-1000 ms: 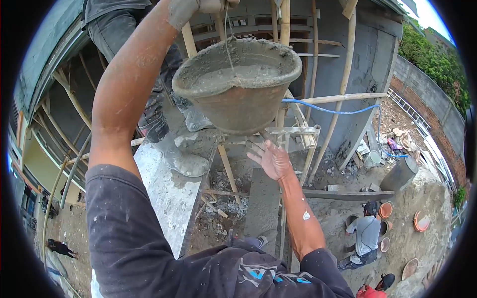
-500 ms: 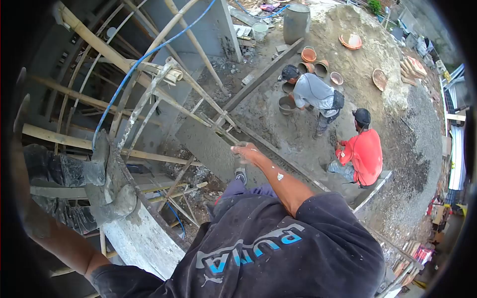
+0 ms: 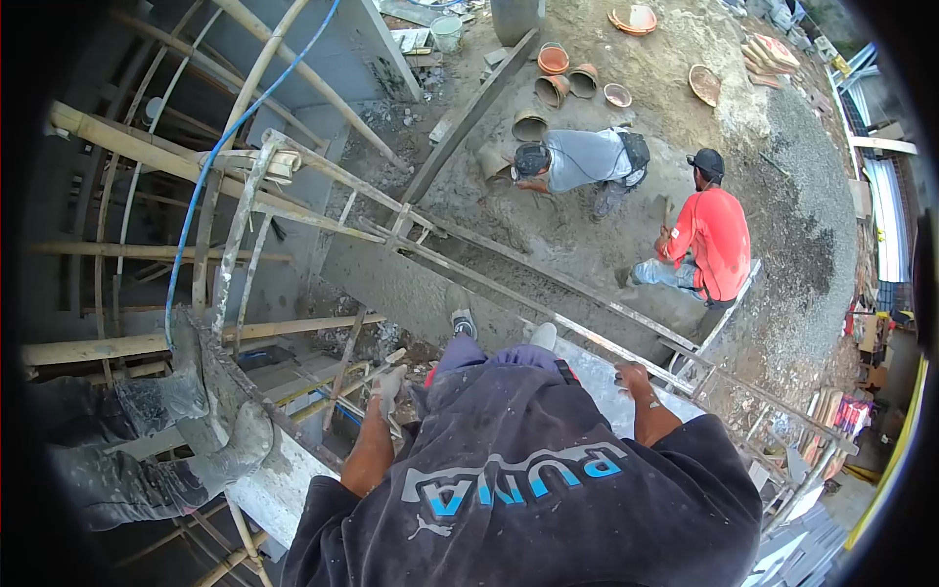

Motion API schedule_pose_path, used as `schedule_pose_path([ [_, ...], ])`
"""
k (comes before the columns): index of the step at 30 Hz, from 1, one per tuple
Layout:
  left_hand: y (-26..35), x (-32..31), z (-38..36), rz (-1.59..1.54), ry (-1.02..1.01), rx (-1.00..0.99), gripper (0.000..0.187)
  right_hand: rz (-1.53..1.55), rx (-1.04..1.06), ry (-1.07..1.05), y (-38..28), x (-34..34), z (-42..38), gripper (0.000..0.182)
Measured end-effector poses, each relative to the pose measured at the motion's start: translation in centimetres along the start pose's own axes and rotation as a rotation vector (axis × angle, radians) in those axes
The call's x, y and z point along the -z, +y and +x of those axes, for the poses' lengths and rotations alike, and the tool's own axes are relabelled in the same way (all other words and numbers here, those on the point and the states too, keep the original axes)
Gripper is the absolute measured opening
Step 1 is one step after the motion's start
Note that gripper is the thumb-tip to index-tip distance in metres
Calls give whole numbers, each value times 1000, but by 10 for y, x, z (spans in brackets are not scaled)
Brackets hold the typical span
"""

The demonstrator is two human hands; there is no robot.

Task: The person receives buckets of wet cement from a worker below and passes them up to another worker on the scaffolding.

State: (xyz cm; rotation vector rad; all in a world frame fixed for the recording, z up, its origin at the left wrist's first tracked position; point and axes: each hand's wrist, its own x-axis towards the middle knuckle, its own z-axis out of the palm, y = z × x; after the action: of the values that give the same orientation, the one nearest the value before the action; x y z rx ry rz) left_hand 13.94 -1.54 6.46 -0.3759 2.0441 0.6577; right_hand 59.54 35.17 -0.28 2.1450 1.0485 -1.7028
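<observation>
My left hand (image 3: 388,387), smeared with grey cement, hangs beside my left thigh with its fingers loosely stretched and nothing visible in them. On the other side, my right hand (image 3: 634,378) is low beside my right leg, fingers loosely bent and partly apart; no object shows in it. Near it runs a pale board (image 3: 602,382). My shoes (image 3: 464,324) stand on a grey, cement-covered ledge (image 3: 391,298). A dark shirt (image 3: 548,470) with lettering covers my body.
Bamboo poles (image 3: 147,152) and a blue hose (image 3: 249,112) cross the left side, near another person's cement-caked boots (image 3: 240,440). A metal ladder-like frame (image 3: 548,313) lies ahead. Below, a person in grey (image 3: 587,161) bends over a bucket (image 3: 495,166); a person in red (image 3: 712,240) crouches.
Both my arms have come down from outstretched positions to my sides. The view has shifted. The person in grey has bent lower, and the bucket before them is now tipped.
</observation>
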Motion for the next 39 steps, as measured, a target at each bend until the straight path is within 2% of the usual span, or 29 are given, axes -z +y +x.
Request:
schedule_pose_path([
  [2, -78, -10, 29, -45, -134, 226, 32, 41, -50, -18, 7, -6, -7, 32],
  [4, -109, -7, 22, -46, -163, 302, 30, 34, -43, -78, 2, -20, -16, 30],
  [5, -113, -5, 22, 9, -147, 201, 28, 19, -19, -111, -4, -29, -17, 33],
  [6, -113, -3, 23, 139, -135, 5, 27, -15, 29, -129, -11, -37, -15, 35],
  [7, -110, -1, 30, 257, -100, -173, 27, -50, 78, -149, -20, -45, -13, 36],
  [8, -102, -2, 41, 179, -70, -148, 26, -85, 129, -170, -31, -53, -10, 38],
  [9, -100, -1, 58, -167, -78, 151, 25, -124, 181, -191, -52, -60, -16, 41],
  [11, -19, 4, -1, -232, 66, 146, 22, -171, 266, -202, -89, -70, -19, 45],
  [14, 32, 13, -11, -425, -25, 4, 21, -180, 407, -161, -119, -81, 9, 43],
  [16, 74, 8, -40, -454, -18, -134, 22, -102, 416, -153, -145, -86, -3, 42],
  [17, 83, 5, -49, -470, -13, -201, 22, -64, 419, -151, -153, -89, -9, 42],
  [21, 68, 4, -26, -442, -80, -160, 25, -126, 498, -118, -151, -100, -3, 41],
  [24, 39, 5, -16, -424, -113, -55, 20, -168, 476, -122, -131, -111, 0, 39],
  [26, 4, 9, 1, -356, -118, 5, 19, -204, 359, -179, -114, -116, 2, 45],
  [29, -21, 14, 2, -194, -63, 224, 20, -284, 278, -186, -76, -121, 20, 47],
  [32, -37, 18, 17, -190, -80, 247, 22, -239, 151, -197, -61, -124, 6, 50],
  [36, 2, 6, 48, -103, -118, 280, 21, -156, 71, -196, -50, -134, -6, 50],
  [39, 56, -20, 92, -39, -243, 128, 19, -63, 94, -192, -42, -158, 1, 50],
])
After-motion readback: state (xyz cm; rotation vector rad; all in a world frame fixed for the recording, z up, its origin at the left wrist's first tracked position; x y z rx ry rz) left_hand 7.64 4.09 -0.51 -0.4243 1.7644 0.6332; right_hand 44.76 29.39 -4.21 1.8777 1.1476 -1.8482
